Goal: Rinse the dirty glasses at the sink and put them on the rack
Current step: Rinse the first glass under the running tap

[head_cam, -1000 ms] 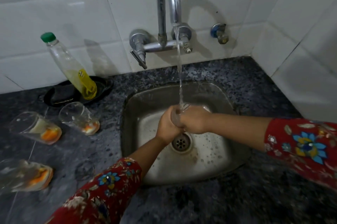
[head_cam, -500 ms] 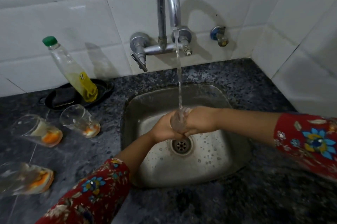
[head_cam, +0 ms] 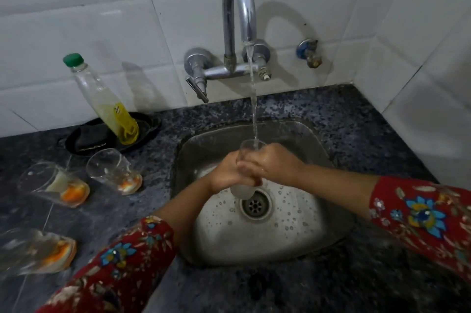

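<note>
together over the sink (head_cam: 316, 139), left hand (head_cam: 225, 175) and right hand (head_cam: 276, 166), fingers curled round an upright glass (head_cam: 248, 149)

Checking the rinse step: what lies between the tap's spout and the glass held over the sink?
In the head view, only a stream of water runs from the spout into the glass.

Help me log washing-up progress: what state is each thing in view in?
Tap: running.
Held glass: under the stream, gripped by left hand and right hand.
Far counter glass: orange residue, unrinsed.
Middle counter glass: orange residue, unrinsed.
Near counter glass: orange residue, unrinsed.
Soap bottle: capped, little yellow liquid left.
Sink drain: unplugged.
Sink: wet with droplets.
</note>
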Demonstrator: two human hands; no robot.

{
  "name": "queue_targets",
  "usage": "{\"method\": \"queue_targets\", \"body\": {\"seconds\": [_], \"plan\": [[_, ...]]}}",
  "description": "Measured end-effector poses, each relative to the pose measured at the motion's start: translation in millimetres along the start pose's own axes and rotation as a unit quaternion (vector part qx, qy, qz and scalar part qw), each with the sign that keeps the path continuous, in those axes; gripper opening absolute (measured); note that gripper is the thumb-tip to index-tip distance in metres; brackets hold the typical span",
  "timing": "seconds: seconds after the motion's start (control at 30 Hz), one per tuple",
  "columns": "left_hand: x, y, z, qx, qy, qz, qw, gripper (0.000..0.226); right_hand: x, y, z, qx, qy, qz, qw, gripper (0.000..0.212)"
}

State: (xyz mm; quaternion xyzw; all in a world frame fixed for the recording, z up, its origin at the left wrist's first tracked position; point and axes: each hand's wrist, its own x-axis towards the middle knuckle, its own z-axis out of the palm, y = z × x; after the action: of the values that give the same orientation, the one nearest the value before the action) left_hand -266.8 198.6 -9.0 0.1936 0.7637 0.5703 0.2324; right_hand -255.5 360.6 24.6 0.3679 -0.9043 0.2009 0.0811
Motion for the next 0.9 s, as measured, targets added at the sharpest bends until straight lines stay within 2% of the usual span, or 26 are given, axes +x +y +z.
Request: {"method": "queue_targets", "body": {"seconds": [0.07,0.13,0.2,0.3,0.37,0.4,0.47,0.53,0.6,0.67,0.7,0.73,0.8,0.87,0.9], "plan": [[1,-1,17,-0.067,0.090,-0.002,0.994,0.037,6,-4,8,-0.006,0.127,0.040,0.991,0.058],[2,-7,29,-0.072,0.149,-0.001,0.986,0.044,6,-10,19,-0.034,0.191,0.072,0.978,0.066],[-1,-10,22,-0.066,0.115,0.005,0.991,0.046,-3,-3,21,-0.016,0.179,0.016,0.984,0.059],[-7,-13,2,-0.066,-0.024,-0.022,0.997,0.046,-20,17,11,-0.061,0.140,-0.135,0.979,0.027],[-8,-12,0,-0.056,-0.039,-0.044,0.997,0.051,-25,27,1,-0.105,0.120,-0.167,0.973,0.022],[-9,-9,1,-0.055,-0.040,-0.051,0.996,0.052,-27,31,-2,-0.119,0.102,-0.154,0.976,0.026],[-10,-4,4,-0.057,-0.042,-0.071,0.995,0.051,-34,35,-6,-0.082,0.028,-0.074,0.994,0.040],[-10,-2,3,-0.013,-0.053,-0.108,0.993,0.058,-42,34,-6,0.057,-0.076,0.053,0.994,0.044],[-10,1,-3,0.132,-0.081,-0.184,0.971,0.071,-46,27,2,0.185,-0.144,0.152,0.960,0.031],[-12,6,-10,0.308,-0.135,-0.252,0.907,0.071,-47,11,12,0.302,-0.179,0.235,0.906,0.023],[-13,9,-11,0.358,-0.159,-0.279,0.877,0.071,-47,3,17,0.350,-0.195,0.278,0.873,0.023],[-14,11,-13,0.379,-0.173,-0.305,0.856,0.070,-47,-4,22,0.379,-0.213,0.316,0.843,0.024],[-16,16,-14,0.385,-0.181,-0.339,0.839,0.062,-48,-14,30,0.417,-0.227,0.375,0.797,0.026],[-15,17,-17,0.379,-0.181,-0.343,0.840,0.056,-47,-19,33,0.454,-0.199,0.420,0.760,0.024],[-15,16,-18,0.368,-0.176,-0.336,0.849,0.058,-45,-21,32,0.466,-0.170,0.430,0.754,0.023]]}}
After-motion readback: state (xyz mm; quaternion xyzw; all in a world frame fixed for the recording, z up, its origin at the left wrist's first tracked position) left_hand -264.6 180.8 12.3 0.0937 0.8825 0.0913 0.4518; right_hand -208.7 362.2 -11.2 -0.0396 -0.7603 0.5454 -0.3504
